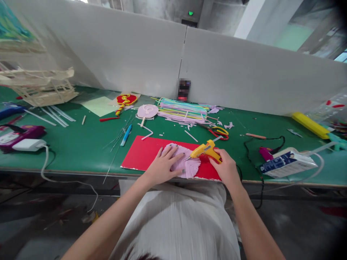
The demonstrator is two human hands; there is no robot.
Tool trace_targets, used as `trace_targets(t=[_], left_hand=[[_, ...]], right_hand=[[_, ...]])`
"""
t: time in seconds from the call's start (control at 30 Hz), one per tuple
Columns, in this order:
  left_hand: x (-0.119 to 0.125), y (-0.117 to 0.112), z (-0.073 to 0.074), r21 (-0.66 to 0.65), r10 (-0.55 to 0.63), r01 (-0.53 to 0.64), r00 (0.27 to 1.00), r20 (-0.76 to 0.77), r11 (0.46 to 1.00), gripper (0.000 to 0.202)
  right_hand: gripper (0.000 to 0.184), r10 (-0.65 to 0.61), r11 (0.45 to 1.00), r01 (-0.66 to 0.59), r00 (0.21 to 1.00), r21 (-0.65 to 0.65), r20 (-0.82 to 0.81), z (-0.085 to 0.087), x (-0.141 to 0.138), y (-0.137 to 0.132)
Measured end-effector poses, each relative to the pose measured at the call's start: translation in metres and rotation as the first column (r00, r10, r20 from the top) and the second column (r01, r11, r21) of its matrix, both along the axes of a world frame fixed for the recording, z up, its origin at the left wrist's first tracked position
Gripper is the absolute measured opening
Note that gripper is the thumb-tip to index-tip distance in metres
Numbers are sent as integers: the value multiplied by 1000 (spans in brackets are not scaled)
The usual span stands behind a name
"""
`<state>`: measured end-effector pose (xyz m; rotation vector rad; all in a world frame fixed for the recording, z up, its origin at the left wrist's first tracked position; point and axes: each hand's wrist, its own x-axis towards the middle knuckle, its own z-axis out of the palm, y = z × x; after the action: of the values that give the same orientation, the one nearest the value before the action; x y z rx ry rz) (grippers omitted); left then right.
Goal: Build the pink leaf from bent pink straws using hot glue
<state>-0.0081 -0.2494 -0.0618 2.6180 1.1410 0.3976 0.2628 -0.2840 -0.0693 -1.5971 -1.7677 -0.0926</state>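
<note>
My right hand (pixel 223 164) is closed around the handle of a yellow glue gun (pixel 204 149). Its nozzle points left and down at a lilac piece (pixel 193 169) made of many narrow strips laid side by side. With fingers spread, my left hand (pixel 165 162) lies flat over the left part of that piece and covers some of it. Underneath is a red board (pixel 139 153) at the table's front edge. A clear glue stick pokes out of the back of the gun.
Beyond the board lie a bundle of pastel strips (pixel 181 111), scissors (pixel 220 132), a lilac round piece (pixel 147 111) and a blue cutter (pixel 126 135). A milk carton (pixel 288 163) and cable stand right; a purple power strip (pixel 21 138) is left. A white partition (pixel 130 54) closes the back.
</note>
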Motion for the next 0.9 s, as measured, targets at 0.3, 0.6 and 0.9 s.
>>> trace_targets(t=[0.3,0.6,0.9], left_hand=[[1,0,3,-48,33,-34,999,-29,998,61],[0,0,1,-38,26,-27,999,-36,999,61],[0,1,0,-30,26,-27,999,-35,999,61]], right_hand=[[21,25,999,-26,1000,39,9,0,-1,-2],[19,15,999,-16,1000,42,23,0,1,-1],[19,31,999,-33,999,37,42,-2,2,1]])
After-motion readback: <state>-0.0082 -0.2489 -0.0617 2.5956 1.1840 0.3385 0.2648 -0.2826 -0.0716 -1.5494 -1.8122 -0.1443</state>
